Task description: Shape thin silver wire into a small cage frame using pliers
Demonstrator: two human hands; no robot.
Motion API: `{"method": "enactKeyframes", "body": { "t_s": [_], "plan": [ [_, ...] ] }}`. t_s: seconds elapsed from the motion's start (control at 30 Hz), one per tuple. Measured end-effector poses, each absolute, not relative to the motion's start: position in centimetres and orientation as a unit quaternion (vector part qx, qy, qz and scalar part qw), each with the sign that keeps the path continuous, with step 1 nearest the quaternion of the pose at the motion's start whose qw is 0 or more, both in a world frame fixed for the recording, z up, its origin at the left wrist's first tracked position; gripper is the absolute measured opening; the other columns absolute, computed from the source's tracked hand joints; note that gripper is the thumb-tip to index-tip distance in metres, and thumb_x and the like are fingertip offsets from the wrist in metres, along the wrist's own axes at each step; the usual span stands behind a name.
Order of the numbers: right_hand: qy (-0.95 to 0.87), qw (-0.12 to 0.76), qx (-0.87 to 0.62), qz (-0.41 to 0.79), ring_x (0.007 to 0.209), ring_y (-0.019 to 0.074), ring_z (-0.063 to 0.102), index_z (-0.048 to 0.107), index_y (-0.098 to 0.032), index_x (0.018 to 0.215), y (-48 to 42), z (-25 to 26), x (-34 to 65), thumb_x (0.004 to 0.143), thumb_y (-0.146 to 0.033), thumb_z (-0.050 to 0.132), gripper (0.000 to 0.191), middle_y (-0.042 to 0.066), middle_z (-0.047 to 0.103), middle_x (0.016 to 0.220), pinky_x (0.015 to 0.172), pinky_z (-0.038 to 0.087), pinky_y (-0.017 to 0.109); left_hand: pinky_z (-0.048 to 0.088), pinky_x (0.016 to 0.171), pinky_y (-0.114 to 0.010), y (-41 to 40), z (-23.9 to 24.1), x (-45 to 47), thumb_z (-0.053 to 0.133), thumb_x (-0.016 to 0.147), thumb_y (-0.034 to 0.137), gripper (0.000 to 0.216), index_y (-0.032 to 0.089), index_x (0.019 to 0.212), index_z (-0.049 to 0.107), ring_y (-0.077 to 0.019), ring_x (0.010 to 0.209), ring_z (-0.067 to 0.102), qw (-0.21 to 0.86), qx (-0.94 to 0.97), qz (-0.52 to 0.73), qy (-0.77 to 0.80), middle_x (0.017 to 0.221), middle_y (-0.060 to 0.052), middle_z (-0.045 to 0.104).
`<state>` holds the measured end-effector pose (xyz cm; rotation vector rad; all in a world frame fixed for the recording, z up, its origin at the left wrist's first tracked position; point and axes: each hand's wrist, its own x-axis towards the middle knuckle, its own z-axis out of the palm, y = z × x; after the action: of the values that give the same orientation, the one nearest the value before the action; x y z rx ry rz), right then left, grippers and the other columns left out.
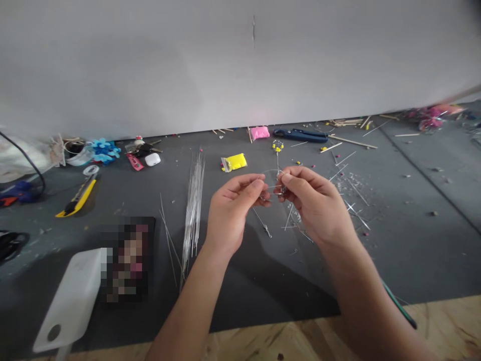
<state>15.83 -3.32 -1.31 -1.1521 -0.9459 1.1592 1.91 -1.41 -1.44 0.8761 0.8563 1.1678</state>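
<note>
My left hand (231,210) and my right hand (315,203) are raised over a dark grey mat (240,260), fingertips nearly meeting. Both pinch a thin silvery wire (273,185) bent into a small loop between them. The wire's ends run down and away below the fingers. A bundle of straight thin wires (193,205) lies on the mat just left of my left hand. Loose wire offcuts (353,205) are scattered to the right of my right hand.
A yellow clay pack (235,162), a pink one (259,132) and blue pliers (300,134) lie near the white wall. A yellow utility knife (77,198), keys (142,148), a white earbud case (152,159) and a white power bank (69,301) sit left. Wood sticks (353,142) lie far right.
</note>
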Motion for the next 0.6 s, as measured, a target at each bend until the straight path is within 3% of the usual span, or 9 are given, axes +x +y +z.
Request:
{"method": "enactKeyframes", "body": {
  "t_s": [0.6],
  "plan": [
    [-0.428,0.59,-0.464,0.503,0.072,0.0125,0.055,0.067,-0.024,0.079,-3.91,-0.55,15.69,0.085,-0.028,0.059,0.011,-0.001,0.06,0.078,0.065,0.046,0.026,0.05,0.051,-0.021,-1.72,-1.0,1.89,0.075,0.073,0.029,0.01,0.019,0.075,0.073,-0.01,0.059,0.063,0.607,0.387,0.576,0.389,0.066,0.0,0.067]
  ]
}}
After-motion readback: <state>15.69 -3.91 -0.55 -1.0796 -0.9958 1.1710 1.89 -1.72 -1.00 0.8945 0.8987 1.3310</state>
